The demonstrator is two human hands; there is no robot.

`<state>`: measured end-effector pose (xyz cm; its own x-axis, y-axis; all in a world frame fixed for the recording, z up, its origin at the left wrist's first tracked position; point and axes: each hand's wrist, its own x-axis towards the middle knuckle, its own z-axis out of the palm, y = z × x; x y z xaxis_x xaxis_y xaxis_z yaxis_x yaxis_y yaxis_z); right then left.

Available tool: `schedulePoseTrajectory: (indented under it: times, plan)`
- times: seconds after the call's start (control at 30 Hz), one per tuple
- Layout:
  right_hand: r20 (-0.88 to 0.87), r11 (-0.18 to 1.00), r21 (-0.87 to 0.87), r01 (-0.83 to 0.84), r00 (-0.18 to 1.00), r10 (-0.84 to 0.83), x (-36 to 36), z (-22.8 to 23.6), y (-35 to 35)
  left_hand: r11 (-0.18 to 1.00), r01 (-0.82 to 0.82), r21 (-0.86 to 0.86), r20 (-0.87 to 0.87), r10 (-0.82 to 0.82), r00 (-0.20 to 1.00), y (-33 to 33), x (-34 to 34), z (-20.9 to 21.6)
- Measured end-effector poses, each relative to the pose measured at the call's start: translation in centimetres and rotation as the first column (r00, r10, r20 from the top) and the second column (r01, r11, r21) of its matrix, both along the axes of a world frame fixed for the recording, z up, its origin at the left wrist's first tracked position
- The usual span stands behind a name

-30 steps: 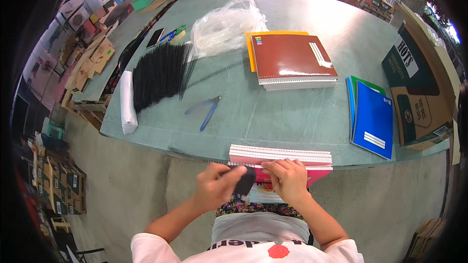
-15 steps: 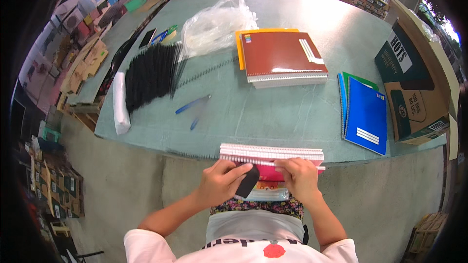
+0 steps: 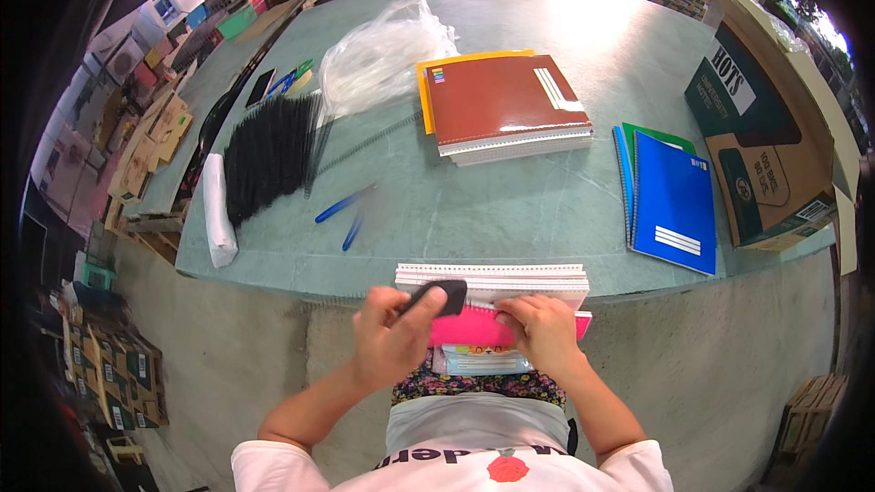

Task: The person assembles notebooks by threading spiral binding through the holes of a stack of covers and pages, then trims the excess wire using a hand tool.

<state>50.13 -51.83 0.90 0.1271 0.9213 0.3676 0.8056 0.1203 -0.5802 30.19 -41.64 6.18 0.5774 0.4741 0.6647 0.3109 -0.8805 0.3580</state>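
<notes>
A notebook with a pink cover (image 3: 469,326) lies open at the table's near edge, its white punched pages (image 3: 492,279) on the far side. My left hand (image 3: 390,333) is closed around a small black block-like object (image 3: 444,298), raised by the left end of the pages. A dark spiral coil (image 3: 337,299) runs left from behind that hand, partly blurred. With bent fingers, my right hand (image 3: 544,328) grips the pink notebook along its punched edge. Below it, a light blue package (image 3: 488,362) rests at my lap.
Brown-covered notebooks (image 3: 506,102) are stacked mid-table beside a clear plastic bag (image 3: 378,55). Black spiral coils (image 3: 269,155) lie left, near a white roll (image 3: 219,210) and blue-handled pliers (image 3: 344,211). Blue notebooks (image 3: 674,205) and a carton (image 3: 770,150) stand right.
My left hand has lifted and moved left with the black object, turning it. More of the pink cover shows. My right hand has shifted slightly left along the notebook.
</notes>
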Motion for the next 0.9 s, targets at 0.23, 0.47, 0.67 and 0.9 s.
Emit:
schedulePoseTrajectory:
  times: [0.23, 0.47, 0.67, 0.9]
  plan:
    - [0.018, 0.997, 0.063, 0.045, 0.999, -0.046, 0.6, 1.2, 0.3, 0.986, -0.049, -0.158, 0.098, 0.065, 0.993, 0.4, 0.6, 3.7]
    - [0.028, 0.999, 0.029, 0.030, 0.999, -0.031, 0.4, 1.4, 0.0, 0.983, -0.009, -0.181, 0.058, 0.020, 0.998, -0.3, 1.6, 0.4]
    - [-0.116, 0.951, -0.299, 0.076, 0.987, -0.115, 3.8, 5.4, -2.4, 0.968, 0.107, -0.226, -0.215, -0.157, 0.964, -1.1, 1.1, -1.9]
    - [-0.895, 0.973, -0.226, -0.042, 0.403, -0.190, 4.7, -1.1, -4.6, 0.975, 0.085, -0.206, -0.135, -0.115, 0.984, -1.4, 2.3, -1.9]
